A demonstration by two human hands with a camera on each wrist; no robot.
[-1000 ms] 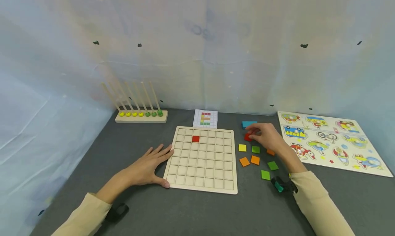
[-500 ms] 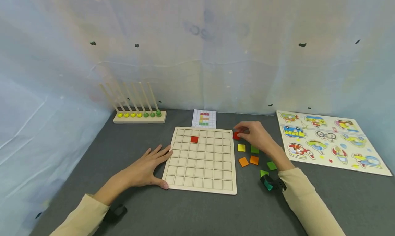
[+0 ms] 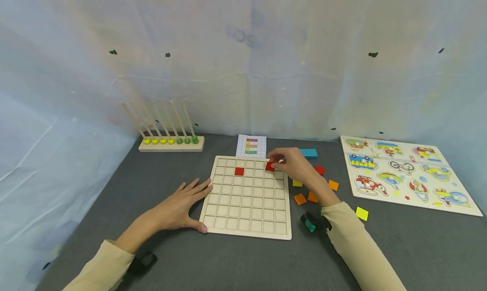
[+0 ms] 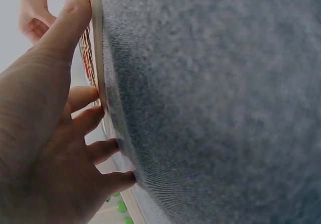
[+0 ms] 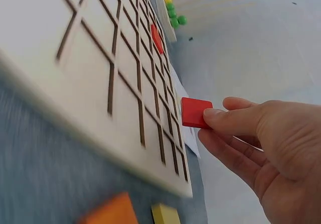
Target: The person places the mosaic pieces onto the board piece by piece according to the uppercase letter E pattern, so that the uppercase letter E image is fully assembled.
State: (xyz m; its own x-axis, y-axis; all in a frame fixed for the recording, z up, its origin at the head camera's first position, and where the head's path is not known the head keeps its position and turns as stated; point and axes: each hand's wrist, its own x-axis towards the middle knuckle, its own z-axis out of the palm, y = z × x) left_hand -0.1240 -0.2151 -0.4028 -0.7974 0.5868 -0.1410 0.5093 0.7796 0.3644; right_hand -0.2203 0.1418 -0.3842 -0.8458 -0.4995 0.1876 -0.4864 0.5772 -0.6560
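Observation:
A pale wooden grid board point(image 3: 247, 202) lies on the dark tabletop, with one red square tile point(image 3: 239, 171) set in a cell near its top. Between thumb and fingers my right hand point(image 3: 294, 164) pinches a second red tile point(image 5: 195, 112), held above the board's upper right cells. The left hand point(image 3: 176, 208) lies spread along the board's left side, its thumb at the lower left corner and fingertips touching the edge. Behind the board is a printed pattern card point(image 3: 251, 146) with coloured squares.
Right of the board lie loose tiles: a red tile point(image 3: 320, 170), orange tiles point(image 3: 299, 199) and yellow tiles point(image 3: 362, 214), some partly hidden by the right arm. A blue block point(image 3: 308, 153) sits behind them. A picture puzzle board point(image 3: 411, 177) is far right; a bead-and-peg stand point(image 3: 171, 145) is back left.
My right hand has lifted a red tile from the loose ones and carried it left over the board. The left hand stays at the board's edge.

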